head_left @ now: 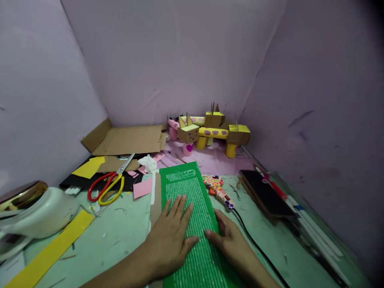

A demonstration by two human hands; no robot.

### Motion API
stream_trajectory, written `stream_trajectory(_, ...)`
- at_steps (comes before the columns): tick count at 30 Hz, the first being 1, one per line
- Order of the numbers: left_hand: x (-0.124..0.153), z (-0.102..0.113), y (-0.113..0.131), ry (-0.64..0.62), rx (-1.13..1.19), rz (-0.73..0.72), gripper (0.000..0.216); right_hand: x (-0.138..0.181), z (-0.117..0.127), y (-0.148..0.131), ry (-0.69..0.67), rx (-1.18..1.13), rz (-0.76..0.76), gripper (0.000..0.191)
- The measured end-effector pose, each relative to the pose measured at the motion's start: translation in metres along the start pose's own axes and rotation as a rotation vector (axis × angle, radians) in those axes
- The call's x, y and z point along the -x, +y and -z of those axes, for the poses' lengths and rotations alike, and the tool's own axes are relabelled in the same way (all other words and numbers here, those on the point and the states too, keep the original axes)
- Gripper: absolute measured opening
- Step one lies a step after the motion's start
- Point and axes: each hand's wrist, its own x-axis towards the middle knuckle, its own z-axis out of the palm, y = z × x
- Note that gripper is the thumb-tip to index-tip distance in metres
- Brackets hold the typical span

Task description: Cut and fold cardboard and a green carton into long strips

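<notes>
Seemingly steadying green panel (181,184), lower centre: left hand (172,234) flat, fingers spread; right hand (230,237) at edge, grip unclear; next likely wants even pressure.

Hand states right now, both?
Left hand: open, laid flat on the green printed cardboard panel, holding nothing.
Right hand: curled at the panel's right edge, thumb on top; whether it grips cannot be told.

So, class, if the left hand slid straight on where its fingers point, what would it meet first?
Past the green printed piece under that hand, probably the eared, cardboard-headed figure; depth is unclear.
</notes>
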Motion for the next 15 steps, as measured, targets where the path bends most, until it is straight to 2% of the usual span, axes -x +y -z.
stream_trajectory(5,-0.003,0.001,0.0,-0.056,0.02,-0.003,0.065,-0.001,0.002,0.0,0.0,0.077,-0.02,0.043)
stream_trajectory(12,-0.007,-0.023,-0.012,0.001,0.039,-0.066,0.085,-0.005,0.017,0.02,-0.006,0.231,-0.079,0.052)
stream_trajectory(15,-0.007,-0.024,-0.011,-0.007,0.055,-0.052,0.09,-0.004,0.023,0.03,-0.003,0.272,-0.124,0.055)
